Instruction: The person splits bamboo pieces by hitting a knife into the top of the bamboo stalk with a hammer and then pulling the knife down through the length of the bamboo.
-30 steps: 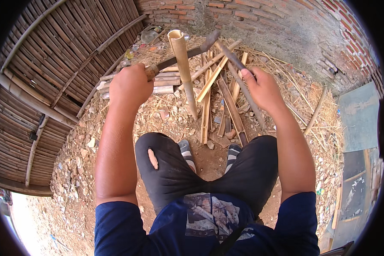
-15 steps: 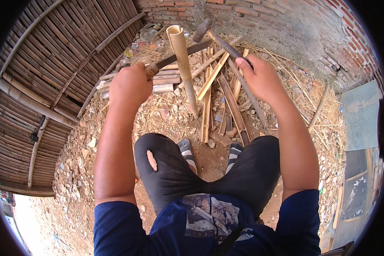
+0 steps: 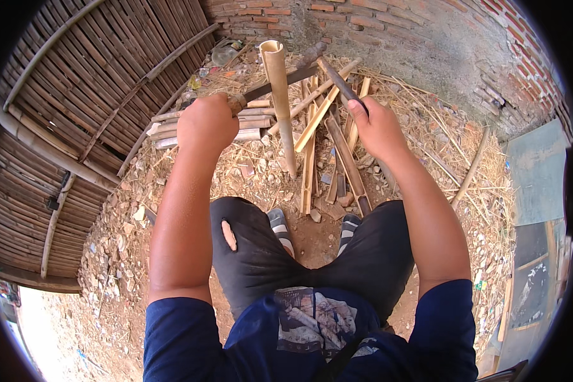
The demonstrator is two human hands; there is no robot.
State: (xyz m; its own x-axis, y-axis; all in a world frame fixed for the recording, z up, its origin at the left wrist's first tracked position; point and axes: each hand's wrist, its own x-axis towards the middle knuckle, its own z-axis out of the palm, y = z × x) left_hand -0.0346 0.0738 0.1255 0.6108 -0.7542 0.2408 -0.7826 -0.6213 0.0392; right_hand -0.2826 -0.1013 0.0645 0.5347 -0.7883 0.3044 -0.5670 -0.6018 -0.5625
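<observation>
My left hand [image 3: 208,121] is closed round the wooden handle of a machete [image 3: 258,91]. Its dark blade runs across an upright bamboo pole [image 3: 278,89] and comes out on the right side. Whether the blade sits in the bamboo's split or passes behind it, I cannot tell. The pole's upper end shows a slot and a hollow core; its lower end meets the ground ahead of my feet. In my right hand [image 3: 379,130] is a hammer [image 3: 339,77], gripped by its dark handle. The hammer head overlaps the blade's far end; contact is not clear.
Split bamboo strips [image 3: 345,162] lie in a pile right of the pole. More bamboo pieces [image 3: 254,121] are stacked behind my left hand. A bamboo-slat wall [image 3: 95,83] stands left, a brick wall [image 3: 401,32] at the back. Straw and stones cover the ground.
The hammer head has come down and right, close to the blade's far end. My left hand, the machete and the pole's top have shifted slightly right.
</observation>
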